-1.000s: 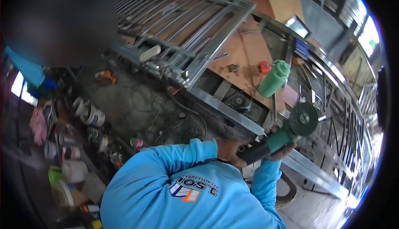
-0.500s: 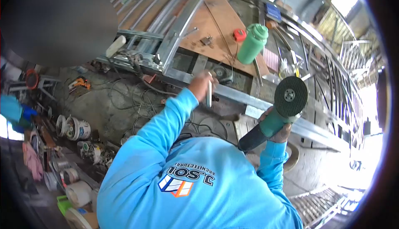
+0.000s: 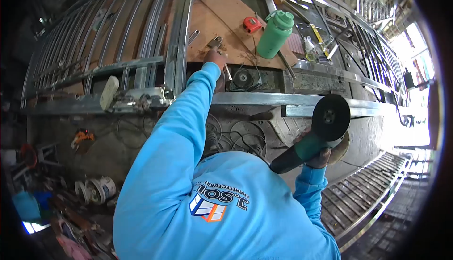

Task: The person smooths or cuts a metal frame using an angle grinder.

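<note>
My left hand (image 3: 215,58) reaches over the brown board (image 3: 203,22), fingers closed around a thin pale strip (image 3: 228,73). Its fingertips are right at a small dark metal piece (image 3: 215,42) lying on the board. Near the workbench's front rail, my right hand (image 3: 318,158) grips the body of a green and black angle grinder (image 3: 306,148). The grinder's dark round disc (image 3: 331,117) faces up toward me. Beyond my left hand, a red tape measure (image 3: 252,24) lies on the board beside an upright green bottle (image 3: 275,36).
A metal rail (image 3: 264,99) runs along the front of the work area. To the left lies a barred metal frame (image 3: 126,38); another barred panel (image 3: 361,191) is at right. Cables (image 3: 236,135) coil on the floor. An orange tool (image 3: 82,138) and white buckets (image 3: 101,189) stand left.
My left hand has moved forward over the board to the small metal piece. The view has turned and shifted. My right hand still holds the grinder, and the blurred-out area at left is gone.
</note>
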`<action>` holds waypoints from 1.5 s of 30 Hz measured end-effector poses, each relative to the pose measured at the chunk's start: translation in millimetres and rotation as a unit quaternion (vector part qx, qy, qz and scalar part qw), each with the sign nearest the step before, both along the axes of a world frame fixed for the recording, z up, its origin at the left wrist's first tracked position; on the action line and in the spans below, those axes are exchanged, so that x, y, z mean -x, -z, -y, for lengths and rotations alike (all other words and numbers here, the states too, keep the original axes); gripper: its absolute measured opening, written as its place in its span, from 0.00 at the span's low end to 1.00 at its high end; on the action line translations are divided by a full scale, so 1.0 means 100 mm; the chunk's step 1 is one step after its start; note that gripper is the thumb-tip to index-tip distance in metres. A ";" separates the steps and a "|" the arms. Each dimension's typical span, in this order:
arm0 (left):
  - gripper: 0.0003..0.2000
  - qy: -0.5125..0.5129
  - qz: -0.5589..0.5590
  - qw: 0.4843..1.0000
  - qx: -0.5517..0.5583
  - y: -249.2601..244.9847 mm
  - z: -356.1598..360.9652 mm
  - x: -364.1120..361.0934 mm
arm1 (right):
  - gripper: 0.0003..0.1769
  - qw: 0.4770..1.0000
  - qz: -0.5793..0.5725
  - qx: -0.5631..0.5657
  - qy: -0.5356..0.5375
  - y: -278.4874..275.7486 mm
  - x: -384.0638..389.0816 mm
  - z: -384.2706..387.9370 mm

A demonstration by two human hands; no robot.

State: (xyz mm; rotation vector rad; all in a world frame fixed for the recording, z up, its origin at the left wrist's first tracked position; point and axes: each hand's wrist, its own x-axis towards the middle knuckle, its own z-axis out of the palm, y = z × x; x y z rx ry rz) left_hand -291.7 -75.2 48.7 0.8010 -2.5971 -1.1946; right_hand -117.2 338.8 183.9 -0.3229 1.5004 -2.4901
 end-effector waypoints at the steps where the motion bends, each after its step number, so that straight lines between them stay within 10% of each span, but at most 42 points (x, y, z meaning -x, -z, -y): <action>1: 0.25 -0.004 -0.001 1.000 0.024 -0.01 -0.02 0.13 | 0.53 1.000 0.000 0.005 0.002 0.01 -0.07 0.01; 10: 0.26 0.020 0.113 0.985 0.129 -0.24 0.00 0.70 | 0.51 0.998 0.030 0.004 0.060 -0.03 -0.41 -0.26; 13: 0.18 0.040 -0.121 0.991 0.041 -0.39 -0.48 0.30 | 0.54 0.999 0.030 0.003 0.034 0.09 -0.27 -0.41; 16: 0.15 0.252 -0.221 0.928 -0.162 -0.73 -0.93 -0.77 | 0.56 1.000 -0.018 0.013 -0.015 0.08 0.01 -0.28; 19: 0.18 0.458 -0.045 0.873 -0.158 -0.41 -0.84 -1.82 | 0.55 0.997 -0.006 0.039 -0.063 0.11 0.28 -0.18; 22: 0.27 0.366 0.153 0.914 -0.088 0.60 -0.23 -2.89 | 0.53 0.996 0.010 0.043 -0.073 0.15 0.51 -0.07; 24: 0.24 0.193 0.350 0.916 -0.042 0.44 0.26 -3.46 | 0.53 0.993 0.005 0.034 -0.116 0.17 0.65 0.02; 28: 0.17 -0.231 0.096 0.962 -0.114 0.13 0.89 -4.12 | 0.51 0.987 -0.004 0.017 -0.162 0.16 0.82 0.32; 30: 0.15 -0.338 0.000 0.941 0.020 -0.40 0.98 -3.99 | 0.50 0.983 0.043 0.041 -0.172 0.15 0.81 0.49; 32: 0.17 -0.373 -0.132 0.917 0.049 -0.51 1.29 -3.88 | 0.49 0.980 0.044 0.040 -0.191 0.12 0.82 0.65; 37: 0.19 -0.256 -0.071 0.893 0.364 -1.17 1.82 -3.51 | 0.51 0.975 0.026 0.027 -0.221 0.00 0.74 0.92; 45: 0.18 -0.153 -0.064 0.961 0.220 -1.27 2.73 -3.16 | 0.50 0.982 0.021 0.047 -0.180 0.15 0.75 0.75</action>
